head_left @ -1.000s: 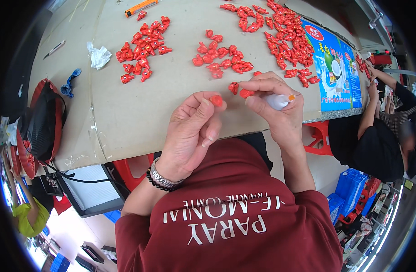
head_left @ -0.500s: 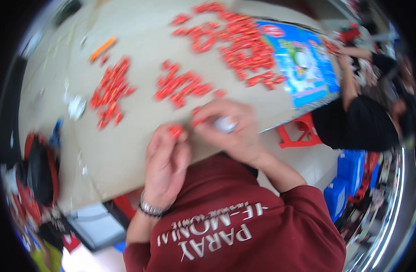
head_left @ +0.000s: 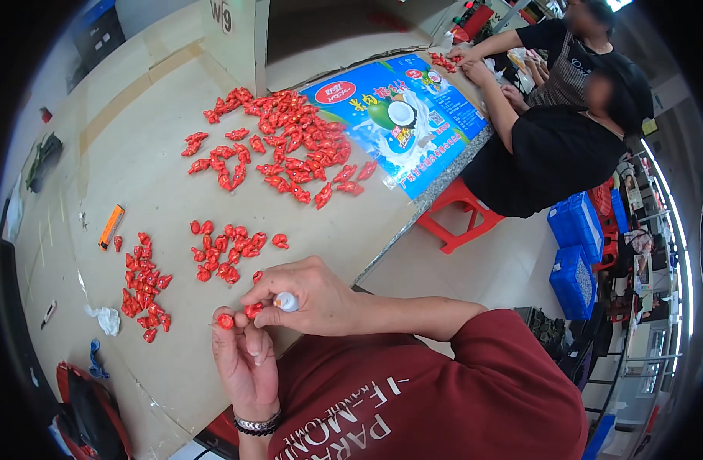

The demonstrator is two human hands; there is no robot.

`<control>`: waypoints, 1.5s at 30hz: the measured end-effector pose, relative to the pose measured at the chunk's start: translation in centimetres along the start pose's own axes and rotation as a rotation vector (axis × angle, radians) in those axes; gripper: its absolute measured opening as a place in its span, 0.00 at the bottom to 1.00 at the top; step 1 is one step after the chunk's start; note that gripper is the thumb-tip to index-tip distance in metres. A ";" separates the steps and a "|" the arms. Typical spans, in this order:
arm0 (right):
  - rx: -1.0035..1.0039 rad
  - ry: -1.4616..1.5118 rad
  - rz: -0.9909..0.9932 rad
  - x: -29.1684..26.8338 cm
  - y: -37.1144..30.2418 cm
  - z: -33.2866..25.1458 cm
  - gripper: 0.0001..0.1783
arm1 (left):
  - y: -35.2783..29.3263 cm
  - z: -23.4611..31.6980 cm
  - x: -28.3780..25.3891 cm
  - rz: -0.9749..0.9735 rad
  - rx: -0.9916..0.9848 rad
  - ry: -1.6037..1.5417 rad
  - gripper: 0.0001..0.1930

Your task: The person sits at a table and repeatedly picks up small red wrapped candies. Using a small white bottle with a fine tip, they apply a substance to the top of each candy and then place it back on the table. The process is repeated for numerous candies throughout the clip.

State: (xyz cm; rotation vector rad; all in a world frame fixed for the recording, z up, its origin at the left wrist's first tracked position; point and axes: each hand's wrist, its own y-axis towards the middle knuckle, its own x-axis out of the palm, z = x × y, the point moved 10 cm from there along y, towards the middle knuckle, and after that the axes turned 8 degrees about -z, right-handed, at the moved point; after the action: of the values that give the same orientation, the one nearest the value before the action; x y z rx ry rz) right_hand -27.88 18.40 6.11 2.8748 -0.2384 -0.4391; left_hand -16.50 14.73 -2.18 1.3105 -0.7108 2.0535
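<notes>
At the near edge of the beige counter [head_left: 160, 161]: three piles of small red wrapped pieces, big pile [head_left: 286, 146] far, middle [head_left: 225, 249] and left [head_left: 141, 287] smaller; looks mid-job. Left hand [head_left: 244, 356] pinches one red piece [head_left: 226, 321]. Right hand [head_left: 313, 295] is curled round a small white tube [head_left: 285, 302], fingertips on another red piece [head_left: 253, 310].

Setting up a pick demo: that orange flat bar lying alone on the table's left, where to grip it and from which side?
Take the orange bar across its narrow width at mid-length, coming from straight above. It lies flat and long, with bare table along both long edges, so fingers probably fit there.
</notes>
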 end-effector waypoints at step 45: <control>0.485 0.261 -0.001 1.7 -0.5 4.6 0.05 | -0.3 1.7 -0.2 -0.026 0.116 0.647 0.03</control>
State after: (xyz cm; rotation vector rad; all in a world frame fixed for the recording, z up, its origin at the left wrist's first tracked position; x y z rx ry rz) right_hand -27.65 17.64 1.24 3.3589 -0.3373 0.0053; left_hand -15.21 13.72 -1.71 0.6269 -0.2804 2.3312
